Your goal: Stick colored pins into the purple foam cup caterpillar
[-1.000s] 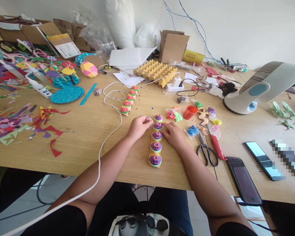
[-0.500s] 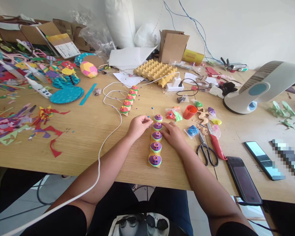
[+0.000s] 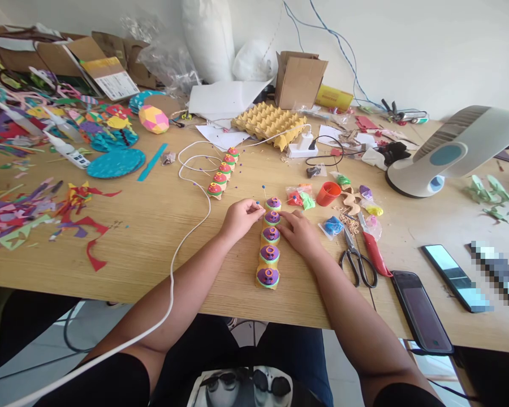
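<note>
A caterpillar made of egg-carton cups point(image 3: 270, 243), yellow-green with purple tops, lies on the wooden table point(image 3: 161, 226) in front of me. My left hand point(image 3: 238, 217) rests at its left side near the far end, with fingers pinched on a small pin with a blue head. My right hand point(image 3: 299, 230) lies on the table against its right side, fingers pressed to the second cup. Another pin with a blue head point(image 3: 263, 188) stands up by the far cup.
A second caterpillar with red tops point(image 3: 223, 172) lies further back. Scissors point(image 3: 356, 259), a red-handled cutter point(image 3: 374, 251), a red cup point(image 3: 327, 193) and clay bags sit right. Two phones point(image 3: 422, 310) lie near the front edge. A fan point(image 3: 449, 150), an egg tray point(image 3: 268, 121), a white cable point(image 3: 186, 226) and paper scraps point(image 3: 34, 209) surround.
</note>
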The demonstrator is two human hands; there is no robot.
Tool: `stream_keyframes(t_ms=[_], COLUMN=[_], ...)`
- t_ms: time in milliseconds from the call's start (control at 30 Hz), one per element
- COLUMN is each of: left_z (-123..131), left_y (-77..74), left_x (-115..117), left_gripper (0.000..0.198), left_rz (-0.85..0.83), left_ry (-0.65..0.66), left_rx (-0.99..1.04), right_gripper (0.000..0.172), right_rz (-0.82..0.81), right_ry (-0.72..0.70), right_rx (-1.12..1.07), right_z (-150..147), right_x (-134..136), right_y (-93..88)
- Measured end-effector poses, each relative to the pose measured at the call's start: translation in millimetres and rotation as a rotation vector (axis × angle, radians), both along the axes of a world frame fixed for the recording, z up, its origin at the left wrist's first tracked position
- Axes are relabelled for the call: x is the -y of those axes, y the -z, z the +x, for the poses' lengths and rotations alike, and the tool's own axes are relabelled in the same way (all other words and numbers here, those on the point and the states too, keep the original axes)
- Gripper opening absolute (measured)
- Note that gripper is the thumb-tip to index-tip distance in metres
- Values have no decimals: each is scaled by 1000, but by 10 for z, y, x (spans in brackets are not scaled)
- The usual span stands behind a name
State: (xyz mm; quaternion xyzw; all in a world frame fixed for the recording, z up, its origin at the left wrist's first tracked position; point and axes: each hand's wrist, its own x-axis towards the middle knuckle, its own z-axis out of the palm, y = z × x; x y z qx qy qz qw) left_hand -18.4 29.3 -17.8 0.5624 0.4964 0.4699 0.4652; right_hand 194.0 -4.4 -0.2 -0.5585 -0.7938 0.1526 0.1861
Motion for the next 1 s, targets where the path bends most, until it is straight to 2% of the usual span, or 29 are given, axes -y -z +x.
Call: stream_keyframes(t_ms=[167, 567, 1000], left_z=[-6, -11, 4], left_y=[22, -96, -95], left_x=[2, 14, 43], left_gripper=[21, 23, 22], left_rz=[30, -6, -1], left_ry=[11, -22, -2], left_rx=[-69, 27, 4], right_gripper=[39, 40, 40], right_rz=[-8, -15, -27], right_ry=[5, 12, 13], right_rx=[1, 20, 8], right_z=[-9, -5, -20], right_x=[10, 13, 16], right_y=[-34, -42, -73])
